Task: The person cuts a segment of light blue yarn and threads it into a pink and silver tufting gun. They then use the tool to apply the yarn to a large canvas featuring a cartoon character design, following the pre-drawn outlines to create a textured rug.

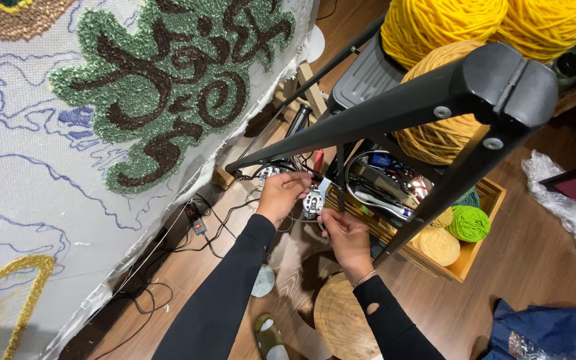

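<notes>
The small metal tool point(315, 198), a tufting-gun-like device, sits low between both hands, beside the black stand leg point(368, 120) and above the wooden floor point(541, 267); a slip could drop it, or the thin thread point(299, 219) could snag on the stand. The left hand point(281, 195) curls closed over the tool's left side; the right hand point(343, 233) pinches the thread just below it, fingers nearly shut, both forearms reaching forward and down

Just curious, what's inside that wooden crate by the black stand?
The wooden crate holds a green yarn ball, yellow yarn balls and a teal one; the black stand's leg hides the rest.
</notes>
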